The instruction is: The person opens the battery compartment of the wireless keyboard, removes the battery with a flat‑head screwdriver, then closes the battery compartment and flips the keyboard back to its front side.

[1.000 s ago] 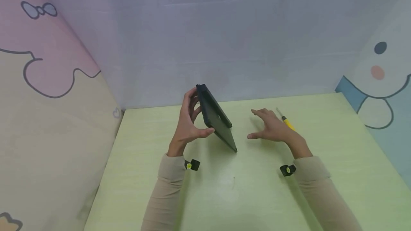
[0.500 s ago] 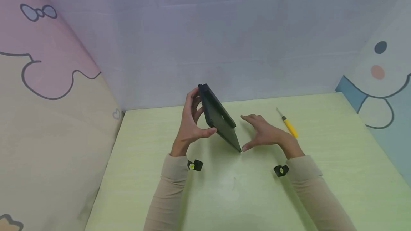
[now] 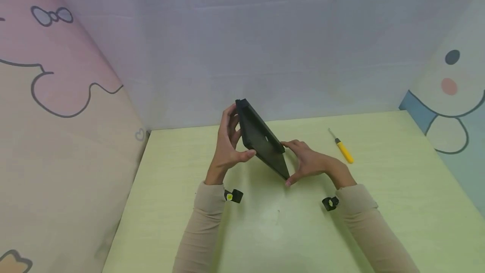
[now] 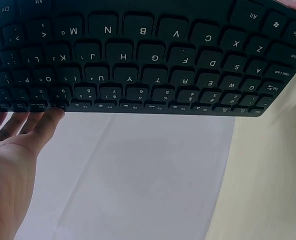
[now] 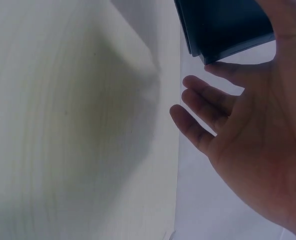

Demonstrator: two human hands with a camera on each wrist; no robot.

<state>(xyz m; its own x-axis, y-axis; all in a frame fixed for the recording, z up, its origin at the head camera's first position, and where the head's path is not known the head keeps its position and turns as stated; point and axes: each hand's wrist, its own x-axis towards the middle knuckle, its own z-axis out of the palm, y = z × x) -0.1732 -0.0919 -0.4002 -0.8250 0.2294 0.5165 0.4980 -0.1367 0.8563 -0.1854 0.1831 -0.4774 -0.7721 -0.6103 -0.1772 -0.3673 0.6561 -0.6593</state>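
Observation:
A black keyboard point(image 3: 261, 142) is held tilted above the table, its underside facing right in the head view. My left hand point(image 3: 226, 151) grips the raised left end, thumb on the near edge and fingers at the far edge. Lettered keys of the keyboard point(image 4: 137, 65) fill the top of the left wrist view. At the lower right end, my right hand point(image 3: 312, 162) spans the keyboard between thumb and index finger. In the right wrist view that hand's index fingertip touches a corner; its other fingers stand apart from the keyboard.
A screwdriver point(image 3: 344, 151) with a yellow handle lies on the pale table point(image 3: 394, 188), right of my right hand. A light fabric wall point(image 3: 280, 45) rises behind the table. Side walls with cartoon prints stand left and right.
My right hand has moved left and now holds the keyboard's right end. The keyboard and my left hand have shifted slightly right. The screwdriver, partly hidden before, shows fully.

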